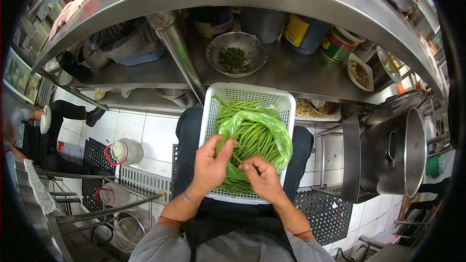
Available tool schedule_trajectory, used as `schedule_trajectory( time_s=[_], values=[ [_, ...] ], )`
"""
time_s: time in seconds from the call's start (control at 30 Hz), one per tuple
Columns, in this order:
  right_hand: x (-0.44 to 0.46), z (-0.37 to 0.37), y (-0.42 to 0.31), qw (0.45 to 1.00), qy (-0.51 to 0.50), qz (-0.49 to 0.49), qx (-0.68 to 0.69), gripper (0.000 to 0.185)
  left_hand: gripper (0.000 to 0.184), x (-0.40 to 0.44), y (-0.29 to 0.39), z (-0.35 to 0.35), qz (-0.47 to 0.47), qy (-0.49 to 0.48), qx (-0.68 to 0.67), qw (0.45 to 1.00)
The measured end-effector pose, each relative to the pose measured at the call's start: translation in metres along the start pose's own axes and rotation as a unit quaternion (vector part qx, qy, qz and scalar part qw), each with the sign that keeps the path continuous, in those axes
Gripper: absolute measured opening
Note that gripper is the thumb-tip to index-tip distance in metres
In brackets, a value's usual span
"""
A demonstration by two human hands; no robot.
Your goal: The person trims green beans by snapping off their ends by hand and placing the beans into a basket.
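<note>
A white perforated basket [286,98] rests on my lap, with green beans [238,109] lying in it. Inside the basket a green plastic bag [284,138] stands open, full of more green beans. My left hand [212,162] is closed around a few green beans at the bag's left edge. Just to its right, my right hand [262,176] is pinched over the front of the bag, and whatever its fingertips hold is too small to make out.
A metal bowl [257,43] of chopped greens sits on the steel shelf [189,70] ahead. To the right is a large steel pot [388,153]. White buckets [133,151] stand on the floor at left, near another person [58,116] holding a plate.
</note>
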State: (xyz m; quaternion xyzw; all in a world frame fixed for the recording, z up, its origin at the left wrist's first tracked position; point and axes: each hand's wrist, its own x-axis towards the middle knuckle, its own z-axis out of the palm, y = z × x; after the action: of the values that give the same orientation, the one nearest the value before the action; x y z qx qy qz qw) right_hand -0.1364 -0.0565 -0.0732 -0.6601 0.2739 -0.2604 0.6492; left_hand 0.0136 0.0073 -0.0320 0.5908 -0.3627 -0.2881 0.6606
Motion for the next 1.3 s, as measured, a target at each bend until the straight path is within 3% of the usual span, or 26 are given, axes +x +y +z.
schedule_trajectory(
  time_s=[0.03, 0.17, 0.23, 0.3, 0.33, 0.37, 0.4, 0.43, 0.53, 0.57, 0.6, 0.67, 0.7, 0.8, 0.93, 1.2, 1.3],
  values=[
    [0.001, 0.001, 0.0, 0.999, 0.02, -0.019, -0.031, 0.01, 0.018, -0.002, 0.003, 0.004, 0.076, 0.014, 0.096, 0.992],
    [0.005, -0.002, 0.005, 0.996, 0.046, -0.054, -0.058, 0.01, 0.011, -0.026, 0.018, 0.015, 0.125, -0.164, 0.136, 0.969],
    [0.008, -0.003, 0.007, 0.996, 0.042, 0.072, 0.026, 0.011, 0.012, -0.038, 0.024, 0.029, 0.185, -0.237, 0.098, 0.949],
    [0.009, -0.013, 0.007, 0.964, 0.01, 0.196, 0.177, 0.013, 0.013, -0.037, 0.032, 0.028, 0.135, -0.252, 0.059, 0.957],
    [0.01, -0.015, 0.006, 0.949, 0.029, 0.182, 0.257, 0.013, 0.013, -0.037, 0.034, 0.027, 0.109, -0.259, 0.038, 0.959],
    [0.012, -0.016, 0.004, 0.927, 0.048, 0.164, 0.334, 0.014, 0.015, -0.038, 0.021, 0.025, 0.109, -0.199, 0.009, 0.974],
    [0.014, -0.018, 0.003, 0.898, 0.067, 0.145, 0.41, 0.015, 0.022, -0.038, 0.015, 0.022, 0.039, -0.141, -0.075, 0.986],
    [0.016, -0.023, 0.003, 0.906, 0.069, 0.126, 0.399, 0.019, 0.031, -0.038, 0.011, 0.017, -0.031, -0.081, -0.157, 0.984],
    [0.017, -0.034, 0.023, 0.931, 0.069, 0.088, 0.347, 0.023, 0.036, -0.008, 0.004, -0.005, -0.109, -0.027, -0.285, 0.952],
    [0.019, -0.035, 0.023, 0.947, 0.079, 0.097, 0.296, 0.022, 0.034, -0.001, 0.003, -0.009, -0.148, 0.015, -0.312, 0.938],
    [0.022, -0.033, 0.02, 0.98, 0.085, 0.03, 0.178, 0.019, 0.032, 0.004, 0.004, -0.012, -0.185, 0.058, -0.339, 0.921],
    [0.029, -0.026, 0.014, 0.988, 0.093, -0.105, -0.066, 0.015, 0.028, 0.008, 0.005, -0.014, -0.178, 0.092, -0.328, 0.923],
    [0.03, -0.022, -0.001, 0.988, 0.087, -0.067, -0.11, 0.009, 0.026, 0.009, 0.005, -0.015, -0.176, 0.11, -0.323, 0.923],
    [0.035, -0.011, -0.01, 0.962, 0.079, -0.092, -0.243, 0.01, 0.02, 0.008, 0.006, -0.017, -0.157, 0.11, -0.271, 0.943],
    [0.038, -0.003, 0.005, 0.925, 0.08, -0.184, -0.323, 0.017, 0.012, 0.005, 0.004, -0.022, -0.142, 0.074, -0.229, 0.96],
    [0.042, -0.005, 0.009, 0.89, 0.031, -0.194, -0.412, 0.015, 0.011, 0.005, -0.004, -0.018, -0.129, 0.071, -0.172, 0.974],
    [0.044, -0.01, 0.006, 0.881, -0.006, -0.196, -0.431, 0.018, 0.01, 0.005, 0.001, -0.02, -0.17, 0.058, -0.213, 0.96]
  ],
)
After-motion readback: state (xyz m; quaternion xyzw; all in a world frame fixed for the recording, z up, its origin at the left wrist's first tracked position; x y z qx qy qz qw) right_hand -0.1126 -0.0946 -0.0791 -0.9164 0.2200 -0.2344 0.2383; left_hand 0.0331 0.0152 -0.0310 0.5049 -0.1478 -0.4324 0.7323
